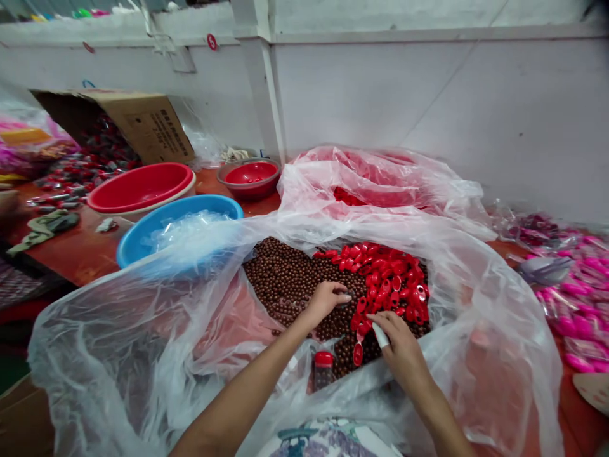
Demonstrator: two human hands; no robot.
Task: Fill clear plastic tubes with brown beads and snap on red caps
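My left hand (328,301) hovers over a heap of small round brown balls (290,273), its fingers curled in; whatever they may hold is too small to make out. At the near edge of the red plastic pieces (387,276), my right hand (397,336) has its fingertips on one red piece (363,327). A white wrap (380,335) covers one finger of that hand. Another red piece with an oval opening (358,353) lies on the balls just below. Close to my body is a small clear jar with a red lid (323,368), brown balls showing inside.
A large clear plastic sheet (490,304) surrounds the heap. Beyond it on the left are a blue basin (126,244) of clear plastic parts, red basins (143,184) and a tipped cardboard box (155,130). Bagged pink items (578,304) lie at right. A wall (428,95) stands behind.
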